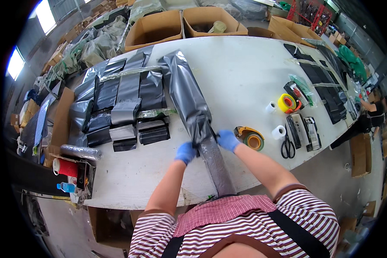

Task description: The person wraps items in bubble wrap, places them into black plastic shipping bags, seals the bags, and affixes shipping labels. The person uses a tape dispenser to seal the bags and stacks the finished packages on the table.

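A long grey roll in clear wrap (216,165) lies on the white table, its near end against my front. Its far part is inside a shiny black plastic bag (184,88), which stretches away across the table with its mouth bunched around the roll. My left hand (186,152), in a blue glove, is closed on the bag's mouth at the roll's left side. Opposite it, my blue-gloved right hand (228,140) grips the bag's edge on the right. The fingertips of both hands are partly hidden by the plastic.
Stacks of folded black bags (129,92) lie at left. Right of my right hand are a tape dispenser (250,137), scissors (287,148), yellow tape (287,103) and more dispensers. Cardboard boxes (155,30) stand beyond the far edge. A co-worker (376,112) is at far right.
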The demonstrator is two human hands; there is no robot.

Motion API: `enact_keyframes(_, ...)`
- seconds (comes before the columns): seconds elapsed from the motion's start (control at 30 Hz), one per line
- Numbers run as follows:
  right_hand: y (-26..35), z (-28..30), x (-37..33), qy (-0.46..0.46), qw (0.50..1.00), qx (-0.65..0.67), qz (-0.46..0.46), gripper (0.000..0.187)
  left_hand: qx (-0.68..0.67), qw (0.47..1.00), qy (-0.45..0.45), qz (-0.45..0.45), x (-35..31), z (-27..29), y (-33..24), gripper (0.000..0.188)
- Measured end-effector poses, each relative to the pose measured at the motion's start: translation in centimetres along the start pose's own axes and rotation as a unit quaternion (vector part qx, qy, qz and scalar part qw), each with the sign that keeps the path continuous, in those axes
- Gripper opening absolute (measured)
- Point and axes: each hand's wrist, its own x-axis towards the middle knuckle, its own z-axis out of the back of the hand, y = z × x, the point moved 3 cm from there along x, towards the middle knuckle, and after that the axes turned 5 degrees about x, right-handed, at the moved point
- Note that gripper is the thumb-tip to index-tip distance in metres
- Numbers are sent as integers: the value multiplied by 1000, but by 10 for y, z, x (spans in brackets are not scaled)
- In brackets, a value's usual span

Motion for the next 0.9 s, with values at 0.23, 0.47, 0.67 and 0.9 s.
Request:
enact_keyframes(0.23,-20,3,-261,374,893,246,-42,30,-101,948,300,-40,-174,-92,-12,34)
enact_keyframes(0.47,-10,45,-84,163,986,43,3,22,-264,953,144,-41,-46,1,-62,21)
enact_keyframes(0.67,-43,52,-130,112,991,68,13,20,-72,995,-4,-69,-40,-35,-46,20)
enact_keyframes(0.9,-178,177,-219,-125,983,137,4,26,-262,958,-2,114,-85,-76,-20,22)
